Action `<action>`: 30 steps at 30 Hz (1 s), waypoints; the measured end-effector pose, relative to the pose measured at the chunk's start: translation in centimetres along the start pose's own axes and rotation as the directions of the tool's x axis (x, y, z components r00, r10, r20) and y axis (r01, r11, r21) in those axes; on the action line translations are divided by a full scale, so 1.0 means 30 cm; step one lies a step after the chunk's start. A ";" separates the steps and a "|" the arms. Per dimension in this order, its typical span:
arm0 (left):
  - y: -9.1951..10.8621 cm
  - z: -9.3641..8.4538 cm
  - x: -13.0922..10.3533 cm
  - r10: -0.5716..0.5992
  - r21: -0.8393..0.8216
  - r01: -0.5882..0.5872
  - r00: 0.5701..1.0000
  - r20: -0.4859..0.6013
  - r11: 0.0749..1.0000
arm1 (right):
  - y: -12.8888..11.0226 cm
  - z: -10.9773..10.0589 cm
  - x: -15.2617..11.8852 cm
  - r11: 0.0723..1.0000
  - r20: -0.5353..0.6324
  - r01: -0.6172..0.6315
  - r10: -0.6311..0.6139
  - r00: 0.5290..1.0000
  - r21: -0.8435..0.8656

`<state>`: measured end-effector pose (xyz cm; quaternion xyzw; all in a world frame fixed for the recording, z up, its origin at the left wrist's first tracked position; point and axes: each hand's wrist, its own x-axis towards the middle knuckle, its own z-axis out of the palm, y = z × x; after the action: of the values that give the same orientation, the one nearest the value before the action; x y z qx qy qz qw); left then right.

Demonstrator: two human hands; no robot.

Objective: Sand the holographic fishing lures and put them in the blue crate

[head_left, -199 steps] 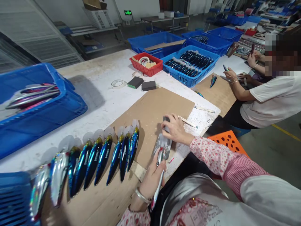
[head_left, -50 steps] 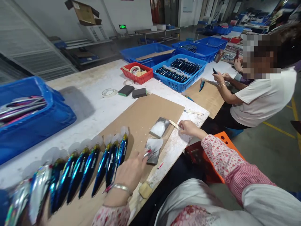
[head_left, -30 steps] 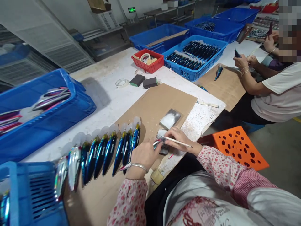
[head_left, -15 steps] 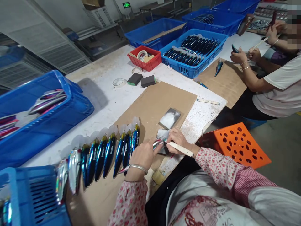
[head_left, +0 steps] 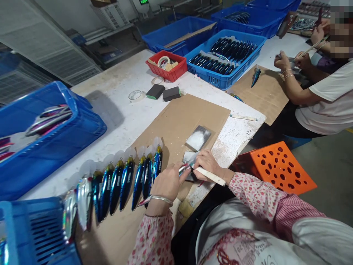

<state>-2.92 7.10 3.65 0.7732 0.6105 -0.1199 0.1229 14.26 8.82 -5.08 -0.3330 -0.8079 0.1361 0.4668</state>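
Observation:
My left hand (head_left: 167, 183) is closed around a shiny red-and-silver fishing lure (head_left: 183, 168), most of it hidden under the palm. Against the lure's end, my right hand (head_left: 207, 164) grips a pale flat-handled tool (head_left: 211, 176); its tip is hidden by the fingers. Both hands are close together over a grey pad (head_left: 190, 157) at the cardboard's edge. Just beyond lies another grey block (head_left: 198, 138) with white powder on it. Left of my left hand, several blue-black lures (head_left: 127, 183) lie in a row on the cardboard (head_left: 187, 114).
Blue crates (head_left: 55, 143) and a blue basket (head_left: 41, 228) stand at left. Farther back are a red bin (head_left: 178, 70), a lure-filled blue basket (head_left: 220, 79), dark sanding blocks (head_left: 171, 94) and tape (head_left: 135, 96). An orange perforated stool (head_left: 284, 167) and a person (head_left: 325, 95) are at right.
The camera view has shifted slightly. My hands keep nearly the same hold and place. At right, the other person's hands have moved and turned a little.

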 end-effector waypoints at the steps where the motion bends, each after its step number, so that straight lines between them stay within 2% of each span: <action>1: 0.000 0.000 -0.001 0.002 0.004 -0.002 1.000 -0.003 1.000 | 0.001 0.000 -0.001 1.000 0.015 -0.007 0.007 1.000 -0.002; 4: 0.001 0.000 -0.002 0.004 0.005 -0.004 1.000 -0.002 1.000 | 0.001 0.000 -0.001 1.000 0.048 -0.023 0.023 0.999 -0.008; 10: 0.007 -0.006 -0.007 -0.017 0.018 0.017 1.000 0.014 1.000 | -0.001 -0.002 0.005 1.000 0.024 -0.001 0.000 1.000 0.014; 17: 0.028 -0.024 -0.014 -0.050 0.022 0.049 0.998 0.043 0.999 | 0.001 -0.004 0.003 0.999 0.058 -0.026 0.025 0.998 0.022; 30: 0.048 -0.032 -0.022 -0.074 0.057 0.073 0.997 0.015 0.996 | -0.001 -0.012 0.006 0.999 0.082 -0.031 0.029 0.996 0.021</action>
<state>-1.65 6.49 4.84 0.7524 0.6337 -0.1483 0.1019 14.49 8.88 -4.74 -0.3339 -0.8197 0.1655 0.4350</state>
